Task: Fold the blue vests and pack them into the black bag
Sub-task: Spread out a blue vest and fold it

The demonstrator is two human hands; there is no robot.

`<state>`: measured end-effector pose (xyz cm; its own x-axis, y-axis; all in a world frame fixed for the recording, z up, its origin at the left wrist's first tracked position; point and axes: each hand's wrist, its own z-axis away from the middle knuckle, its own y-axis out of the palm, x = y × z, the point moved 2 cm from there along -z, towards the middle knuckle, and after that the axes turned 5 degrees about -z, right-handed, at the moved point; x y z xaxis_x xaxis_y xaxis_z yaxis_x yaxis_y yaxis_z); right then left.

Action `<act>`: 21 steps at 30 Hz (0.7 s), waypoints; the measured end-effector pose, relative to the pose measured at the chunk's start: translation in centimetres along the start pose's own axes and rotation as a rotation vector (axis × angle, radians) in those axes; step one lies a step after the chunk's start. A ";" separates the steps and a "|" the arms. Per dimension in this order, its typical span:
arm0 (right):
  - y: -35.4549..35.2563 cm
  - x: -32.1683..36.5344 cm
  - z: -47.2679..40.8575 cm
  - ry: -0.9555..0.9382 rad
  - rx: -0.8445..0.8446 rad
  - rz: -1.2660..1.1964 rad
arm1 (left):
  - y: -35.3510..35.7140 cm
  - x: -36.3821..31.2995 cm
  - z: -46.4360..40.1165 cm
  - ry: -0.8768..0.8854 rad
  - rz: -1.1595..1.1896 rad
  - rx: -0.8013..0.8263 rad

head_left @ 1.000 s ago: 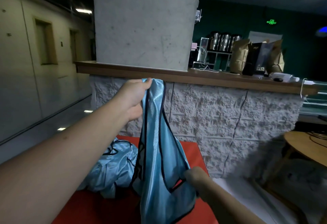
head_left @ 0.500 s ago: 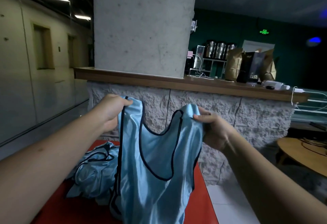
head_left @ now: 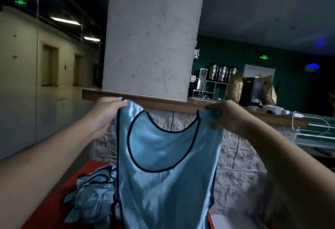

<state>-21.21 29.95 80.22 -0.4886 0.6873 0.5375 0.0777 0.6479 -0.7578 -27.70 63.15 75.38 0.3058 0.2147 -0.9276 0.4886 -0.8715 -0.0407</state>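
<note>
A shiny light-blue vest (head_left: 163,183) with dark trim hangs spread out in front of me, its neck opening facing me. My left hand (head_left: 108,109) pinches its left shoulder strap. My right hand (head_left: 226,116) grips the right shoulder strap. Both hands are raised at about the height of the counter edge. A crumpled heap of more blue vests (head_left: 92,192) lies below on the red surface (head_left: 59,192), left of the hanging vest. No black packing bag shows near the red surface.
A grey concrete pillar (head_left: 152,38) stands on a wooden counter (head_left: 190,104) over a rough stone wall (head_left: 241,165) straight ahead. Brown paper bags (head_left: 235,88), a black bag (head_left: 251,93) and cables sit on the counter at right. A corridor opens to the left.
My hands have risen and moved apart, stretching the vest wide by its shoulders. A second ago the left hand alone held it high while the right was low at its hem.
</note>
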 end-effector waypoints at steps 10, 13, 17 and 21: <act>-6.6 3.1 2.0 -0.111 -0.220 0.381 | -3.1 -5.0 1.3 0.255 -0.006 -0.032; -8.1 1.9 0.6 -0.130 -0.307 -0.114 | -3.8 -5.5 0.0 0.230 0.100 -0.030; -5.9 -1.7 -2.5 -0.060 -0.280 -0.427 | -2.5 -2.3 -3.0 0.077 0.157 0.005; 0.6 -7.6 -5.8 0.134 -0.090 -0.460 | 1.0 6.2 -6.2 -0.076 0.026 0.134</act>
<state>-12.42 27.03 77.83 -0.3745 0.3552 0.8565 -0.0427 0.9162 -0.3986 -20.24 66.38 71.94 0.2518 0.1614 -0.9542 0.3667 -0.9284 -0.0603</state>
